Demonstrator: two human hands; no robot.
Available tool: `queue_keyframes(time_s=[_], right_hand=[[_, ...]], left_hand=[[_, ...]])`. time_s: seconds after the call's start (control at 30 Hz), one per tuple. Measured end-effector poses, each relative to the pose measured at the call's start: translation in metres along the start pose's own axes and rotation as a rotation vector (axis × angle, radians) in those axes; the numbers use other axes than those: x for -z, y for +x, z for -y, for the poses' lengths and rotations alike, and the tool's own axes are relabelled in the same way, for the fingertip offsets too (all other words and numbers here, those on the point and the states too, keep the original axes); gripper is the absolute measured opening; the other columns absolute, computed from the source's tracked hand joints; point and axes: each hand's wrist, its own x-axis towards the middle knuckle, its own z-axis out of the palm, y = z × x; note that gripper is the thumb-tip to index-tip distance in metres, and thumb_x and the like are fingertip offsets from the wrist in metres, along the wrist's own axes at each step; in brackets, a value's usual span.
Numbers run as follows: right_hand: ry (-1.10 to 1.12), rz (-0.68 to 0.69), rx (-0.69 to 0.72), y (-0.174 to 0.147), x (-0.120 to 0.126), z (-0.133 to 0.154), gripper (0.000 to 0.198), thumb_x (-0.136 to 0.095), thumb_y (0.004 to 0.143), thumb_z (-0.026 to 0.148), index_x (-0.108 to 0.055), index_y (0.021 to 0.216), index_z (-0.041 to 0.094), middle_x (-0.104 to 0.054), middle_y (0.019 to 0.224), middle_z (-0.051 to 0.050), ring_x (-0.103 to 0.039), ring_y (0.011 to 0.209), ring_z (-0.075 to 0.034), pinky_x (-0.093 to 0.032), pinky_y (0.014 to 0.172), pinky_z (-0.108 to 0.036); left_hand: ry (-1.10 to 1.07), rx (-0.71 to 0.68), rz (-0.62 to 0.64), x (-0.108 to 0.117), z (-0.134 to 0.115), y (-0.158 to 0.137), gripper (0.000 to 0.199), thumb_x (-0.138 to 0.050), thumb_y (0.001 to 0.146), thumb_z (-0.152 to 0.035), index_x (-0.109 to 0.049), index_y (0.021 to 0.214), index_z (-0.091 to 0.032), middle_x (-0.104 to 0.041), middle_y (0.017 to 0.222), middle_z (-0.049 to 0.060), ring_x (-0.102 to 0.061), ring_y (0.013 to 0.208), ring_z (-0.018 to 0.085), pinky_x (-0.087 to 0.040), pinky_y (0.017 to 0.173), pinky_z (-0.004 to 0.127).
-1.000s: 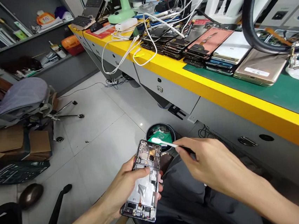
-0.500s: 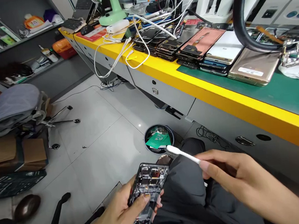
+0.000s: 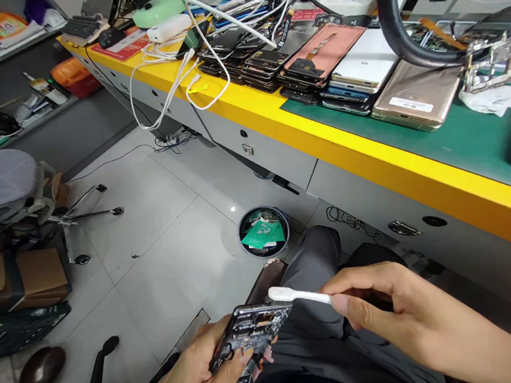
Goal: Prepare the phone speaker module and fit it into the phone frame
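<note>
An opened smartphone with its circuitry bared lies in my left hand, the thumb across its lower part and the fingers wrapped beneath. The phone is tilted, its upper edge away from me, above my lap. My right hand pinches the handle of a white toothbrush between thumb and fingers. The brush's dark bristles point down at the phone's top right corner and seem to touch its edge.
A yellow-edged workbench runs along the right, with stacked phones, a gold phone and white cables on it. Below stands a round waste bin holding green card. A wheeled chair and cardboard boxes are at left.
The toothbrush has come down and left onto the phone's top edge. My left hand has tipped the phone to a flatter angle. The whole view has shifted slightly.
</note>
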Motion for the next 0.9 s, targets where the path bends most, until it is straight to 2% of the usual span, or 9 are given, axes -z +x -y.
queue_keyframes(time_s=[0.13,0.27,0.37,0.43,0.53,0.63,0.73,0.83,0.9], right_hand=[[-0.019,0.026,0.069,0.006,-0.001,0.003,0.026,-0.053,0.101,0.038,-0.075,0.092,0.027,-0.074,0.087,0.004,-0.064,0.080,-0.018,-0.048,0.066,-0.023],[-0.197,-0.112,0.130,0.010,-0.006,0.003,0.023,-0.053,0.101,0.029,-0.076,0.100,0.028,-0.075,0.092,0.004,-0.066,0.073,-0.015,-0.047,0.063,-0.024],[-0.138,-0.162,0.113,0.008,-0.007,0.001,0.023,-0.056,0.101,0.035,-0.076,0.112,0.031,-0.076,0.100,0.003,-0.069,0.085,-0.016,-0.049,0.065,-0.021],[-0.055,-0.146,0.078,0.005,-0.006,-0.001,0.024,-0.058,0.100,0.041,-0.077,0.113,0.032,-0.077,0.095,0.004,-0.069,0.086,-0.016,-0.050,0.068,-0.020],[0.081,-0.039,0.084,0.003,-0.005,-0.003,0.025,-0.058,0.101,0.043,-0.078,0.112,0.033,-0.078,0.091,0.005,-0.071,0.087,-0.016,-0.053,0.076,-0.021],[0.015,-0.059,0.159,0.007,-0.007,-0.005,0.025,-0.056,0.102,0.036,-0.077,0.115,0.034,-0.078,0.099,0.004,-0.071,0.086,-0.016,-0.053,0.075,-0.021],[-0.135,-0.205,0.180,0.010,-0.009,-0.006,0.025,-0.057,0.101,0.032,-0.077,0.116,0.033,-0.077,0.099,0.002,-0.071,0.081,-0.016,-0.052,0.066,-0.022],[-0.078,-0.272,0.088,0.009,-0.006,-0.004,0.028,-0.057,0.100,0.039,-0.077,0.117,0.027,-0.079,0.100,-0.001,-0.071,0.085,-0.020,-0.052,0.063,-0.024],[-0.038,-0.273,0.048,0.009,-0.003,-0.003,0.031,-0.058,0.099,0.044,-0.077,0.115,0.025,-0.079,0.091,-0.001,-0.070,0.078,-0.021,-0.051,0.060,-0.026]], left_hand=[[-0.084,0.002,0.009,-0.004,-0.006,0.000,0.044,-0.054,0.095,-0.054,-0.071,0.114,-0.018,-0.077,0.098,0.012,-0.072,0.088,0.025,-0.060,0.079,0.031],[-0.155,0.047,0.020,-0.007,-0.009,-0.002,0.045,-0.056,0.095,-0.054,-0.070,0.117,-0.017,-0.077,0.101,0.014,-0.073,0.092,0.027,-0.059,0.080,0.033],[-0.175,0.016,0.016,-0.006,-0.010,-0.003,0.044,-0.057,0.095,-0.053,-0.070,0.116,-0.017,-0.077,0.100,0.014,-0.072,0.089,0.027,-0.059,0.080,0.034],[-0.178,-0.003,0.026,-0.006,-0.010,-0.003,0.042,-0.057,0.095,-0.051,-0.071,0.115,-0.017,-0.077,0.098,0.013,-0.071,0.088,0.025,-0.059,0.080,0.034],[-0.224,-0.001,0.041,-0.008,-0.009,-0.003,0.039,-0.058,0.096,-0.049,-0.072,0.114,-0.018,-0.077,0.098,0.012,-0.070,0.086,0.023,-0.058,0.078,0.033],[-0.343,0.016,0.027,-0.014,-0.009,-0.002,0.038,-0.062,0.093,-0.048,-0.071,0.112,-0.017,-0.077,0.095,0.013,-0.071,0.082,0.022,-0.058,0.072,0.032],[-0.488,0.079,0.028,-0.018,-0.015,-0.001,0.036,-0.069,0.090,-0.043,-0.069,0.111,-0.014,-0.078,0.095,0.015,-0.073,0.079,0.024,-0.059,0.068,0.034],[-0.652,0.219,0.017,-0.019,-0.029,0.000,0.027,-0.066,0.091,-0.027,-0.065,0.115,-0.014,-0.078,0.099,0.018,-0.075,0.077,0.028,-0.059,0.059,0.035],[-0.732,0.327,-0.014,-0.019,-0.040,0.001,0.025,-0.060,0.093,-0.020,-0.061,0.117,-0.014,-0.078,0.099,0.019,-0.076,0.074,0.029,-0.058,0.055,0.035]])
